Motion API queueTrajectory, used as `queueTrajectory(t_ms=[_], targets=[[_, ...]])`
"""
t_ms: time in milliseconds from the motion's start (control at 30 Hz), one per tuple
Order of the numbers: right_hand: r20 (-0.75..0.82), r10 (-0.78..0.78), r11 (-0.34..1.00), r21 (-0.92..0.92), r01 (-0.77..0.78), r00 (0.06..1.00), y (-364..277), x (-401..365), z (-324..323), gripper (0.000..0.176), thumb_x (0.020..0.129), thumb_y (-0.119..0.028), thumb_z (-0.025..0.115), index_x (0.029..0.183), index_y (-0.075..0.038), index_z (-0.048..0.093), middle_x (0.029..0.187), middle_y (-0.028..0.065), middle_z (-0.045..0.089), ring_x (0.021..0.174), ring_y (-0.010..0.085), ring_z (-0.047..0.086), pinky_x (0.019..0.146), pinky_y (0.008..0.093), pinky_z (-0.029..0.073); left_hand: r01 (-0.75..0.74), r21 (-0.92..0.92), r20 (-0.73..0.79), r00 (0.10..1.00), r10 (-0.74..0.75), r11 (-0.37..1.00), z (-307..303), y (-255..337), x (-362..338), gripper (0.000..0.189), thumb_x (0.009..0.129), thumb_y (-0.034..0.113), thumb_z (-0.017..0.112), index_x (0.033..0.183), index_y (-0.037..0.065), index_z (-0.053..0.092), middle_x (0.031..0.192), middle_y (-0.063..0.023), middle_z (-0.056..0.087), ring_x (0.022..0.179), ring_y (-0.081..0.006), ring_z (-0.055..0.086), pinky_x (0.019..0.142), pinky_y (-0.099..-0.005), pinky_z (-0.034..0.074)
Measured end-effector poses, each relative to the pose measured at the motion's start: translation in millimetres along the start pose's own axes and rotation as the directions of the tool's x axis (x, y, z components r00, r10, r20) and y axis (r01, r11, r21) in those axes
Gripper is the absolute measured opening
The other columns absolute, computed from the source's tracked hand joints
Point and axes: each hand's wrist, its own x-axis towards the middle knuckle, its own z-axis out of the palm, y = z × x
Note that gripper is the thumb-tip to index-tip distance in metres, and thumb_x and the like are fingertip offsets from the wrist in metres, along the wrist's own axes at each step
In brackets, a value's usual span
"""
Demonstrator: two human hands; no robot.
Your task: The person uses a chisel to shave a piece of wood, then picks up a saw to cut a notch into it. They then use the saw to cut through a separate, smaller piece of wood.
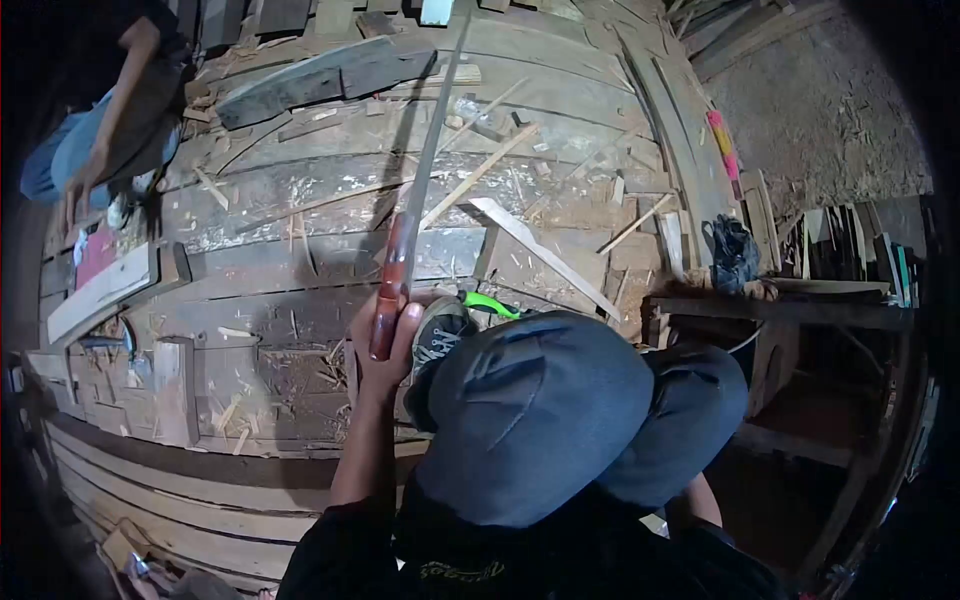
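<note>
My left hand (390, 325) is closed around the reddish-brown wooden handle of a long, narrow sword (427, 160). Its straight grey blade points up and away from me over the plank floor. Just right of that hand is my laced shoe (440, 335), and beyond the shoe lies a bright green handle (490, 304), whose other end is hidden by my knee. My right hand is out of sight; only a bit of the right forearm (697, 503) shows beside my right knee.
Wood scraps, such as a pale angled strip (545, 255), and shavings litter the plank floor (330, 215). Another person's hand (85, 185) hangs at the upper left. A dark wooden frame (800, 312) stands on my right, near a black plastic bag (733, 250).
</note>
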Motion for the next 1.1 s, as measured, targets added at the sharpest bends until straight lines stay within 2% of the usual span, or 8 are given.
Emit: queueTrajectory(t_ms=[233,367,400,467,600,667,1000,1100], targets=[[-0.099,-0.233,0.968,0.070,0.241,0.967,-34.6,0.7,-25.2,0.055,0.097,-0.047,0.047,0.130,-0.004,0.056,0.124,0.0135,0.061,0.109,0.0259,0.061,0.096,0.0396,0.048,-0.184,0.093,0.051,0.982,0.180,0.979,-1.7,12.8,-10.3,0.015,0.084,0.012,0.063,0.078,0.000,0.056,0.065,-0.0055,0.052,0.060,-0.0140,0.049,0.057,-0.0307,0.041],[-0.148,-0.251,0.959,0.097,0.267,0.957,-64.9,-11.5,-39.1,0.057,0.097,-0.049,0.047,0.132,-0.005,0.056,0.124,0.0128,0.061,0.110,0.0262,0.060,0.097,0.0403,0.047,-0.076,0.046,0.077,0.994,0.073,0.996,-2.2,11.3,-19.9,0.014,0.084,0.010,0.063,0.078,0.000,0.056,0.065,-0.0056,0.053,0.059,-0.0135,0.050,0.057,-0.0306,0.041],[0.103,-0.351,0.930,-0.075,0.359,0.931,-67.9,-4.1,-68.4,0.064,0.097,-0.054,0.041,0.139,-0.005,0.049,0.136,0.0125,0.053,0.122,0.0257,0.052,0.107,0.0414,0.036,-0.099,0.029,0.071,0.993,0.096,0.995,-2.3,9.5,-18.4,0.013,0.084,0.010,0.064,0.079,0.000,0.056,0.065,-0.0049,0.052,0.059,-0.0126,0.049,0.056,-0.0299,0.041],[0.219,-0.476,0.826,-0.221,0.518,0.852,-74.4,-34.6,-2.7,0.064,0.099,-0.054,0.037,0.142,-0.006,0.045,0.142,0.0123,0.047,0.128,0.0254,0.047,0.110,0.0390,0.031,-0.138,0.001,0.062,0.989,0.138,0.990,-2.6,5.5,-17.4,0.013,0.085,0.009,0.064,0.080,0.000,0.056,0.064,-0.0034,0.052,0.058,-0.0109,0.047,0.054,-0.0285,0.039],[0.084,-0.458,0.850,-0.250,0.463,0.885,-45.1,-32.9,-32.1,0.068,0.100,-0.057,0.035,0.145,-0.006,0.040,0.146,0.0109,0.043,0.132,0.0250,0.042,0.111,0.0373,0.029,-0.148,-0.049,0.035,0.988,0.150,0.988,-0.7,15.8,-19.3,0.014,0.086,0.008,0.065,0.080,0.001,0.055,0.065,-0.0016,0.051,0.058,-0.0090,0.045,0.054,-0.0274,0.038],[-0.166,-0.488,0.851,-0.308,0.425,0.857,-27.4,-35.3,-41.8,0.071,0.100,-0.059,0.034,0.147,-0.005,0.037,0.147,0.0111,0.042,0.133,0.0239,0.040,0.112,0.0362,0.028,-0.103,-0.106,0.058,0.992,0.109,0.989,-1.9,21.2,-21.8,0.015,0.086,0.009,0.066,0.080,0.002,0.055,0.065,0.0006,0.048,0.060,-0.0082,0.043,0.055,-0.0260,0.036],[-0.038,-0.553,0.752,-0.452,0.479,0.832,-23.7,-89.3,-14.5,0.058,0.104,-0.040,0.039,0.146,-0.002,0.036,0.151,0.0132,0.036,0.141,0.0235,0.031,0.115,0.0363,0.023,0.025,-0.135,0.074,0.997,-0.015,0.990,-30.7,15.7,-27.0,0.015,0.084,0.009,0.062,0.074,0.002,0.053,0.064,-0.0019,0.049,0.059,-0.0111,0.045,0.057,-0.0286,0.038],[0.060,-0.534,0.460,-0.816,0.350,0.843,-54.2,-103.1,-11.7,0.054,0.098,-0.031,0.052,0.141,0.001,0.044,0.143,0.0168,0.046,0.136,0.0256,0.039,0.114,0.0374,0.025,-0.054,0.026,0.068,0.996,0.052,0.998,-40.8,35.3,-27.6,0.018,0.084,0.013,0.064,0.074,0.003,0.053,0.064,-0.0010,0.049,0.060,-0.0097,0.045,0.057,-0.0281,0.038]])
